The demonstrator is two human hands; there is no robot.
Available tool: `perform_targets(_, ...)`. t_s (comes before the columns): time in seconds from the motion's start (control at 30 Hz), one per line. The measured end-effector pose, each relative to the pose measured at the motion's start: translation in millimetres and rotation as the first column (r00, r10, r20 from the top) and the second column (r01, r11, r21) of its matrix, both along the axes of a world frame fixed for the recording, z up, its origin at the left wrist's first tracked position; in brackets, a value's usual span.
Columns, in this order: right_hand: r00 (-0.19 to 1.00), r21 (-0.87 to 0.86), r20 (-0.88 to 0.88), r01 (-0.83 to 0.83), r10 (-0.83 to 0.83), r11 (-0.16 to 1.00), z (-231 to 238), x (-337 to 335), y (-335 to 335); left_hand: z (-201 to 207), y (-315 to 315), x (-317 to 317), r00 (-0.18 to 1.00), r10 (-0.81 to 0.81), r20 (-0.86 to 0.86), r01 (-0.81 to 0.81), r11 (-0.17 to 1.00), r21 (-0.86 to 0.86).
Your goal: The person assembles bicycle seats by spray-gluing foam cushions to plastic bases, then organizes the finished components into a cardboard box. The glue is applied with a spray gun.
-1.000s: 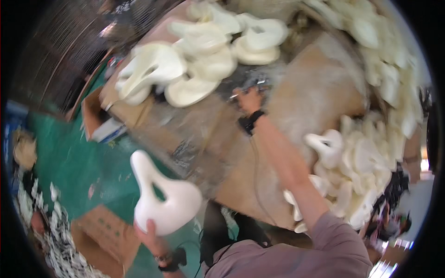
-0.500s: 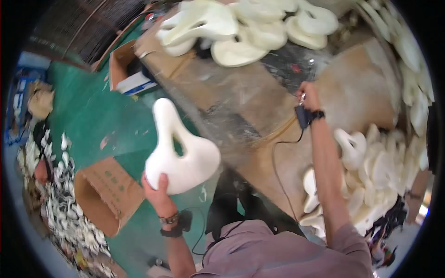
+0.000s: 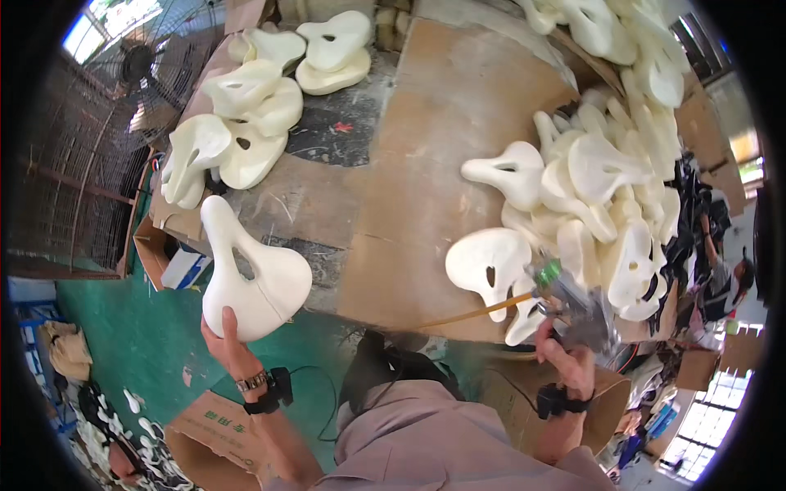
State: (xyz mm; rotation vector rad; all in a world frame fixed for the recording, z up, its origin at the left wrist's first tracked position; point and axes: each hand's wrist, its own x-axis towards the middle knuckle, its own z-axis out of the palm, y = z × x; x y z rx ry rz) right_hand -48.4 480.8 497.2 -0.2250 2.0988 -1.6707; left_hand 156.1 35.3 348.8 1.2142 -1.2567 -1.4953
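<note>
Left hand (image 3: 232, 344): fingers wrapped round the wide end of a white foam saddle (image 3: 250, 274), lower left.
Right hand (image 3: 565, 364): clenched round a spray gun (image 3: 573, 303), lower right.
Surface: cardboard-covered bench (image 3: 409, 164).
Room: green floor (image 3: 123, 327).

this is a small factory workshop where bicycle saddles are made. dozens of identical cream foam saddle pads (image 3: 606, 172) lie heaped on a rough workbench (image 3: 426, 164) covered with worn cardboard and dark stains. more pads (image 3: 246, 123) are piled at its far left. a big wire-caged fan (image 3: 123, 74) stands by the window, cardboard boxes (image 3: 205, 425) sit on the green painted floor (image 3: 131, 344), and another person (image 3: 720, 278) works at the right among dark parts.
</note>
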Motion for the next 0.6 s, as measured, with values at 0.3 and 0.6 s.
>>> perform_targets(0.3,0.946,0.225,-0.208,0.295,-0.25,0.929,10.9,65.4,69.8,-4.8,50.9,-106.7,0.951,-0.263,0.163,0.289,0.942,-0.168)
perform_targets(0.6,0.922,0.25,-0.366,0.227,-0.125,0.941,12.9,140.5,36.0,-68.0,59.2,-246.2,0.823,-0.477,0.309,0.553,0.797,-0.241)
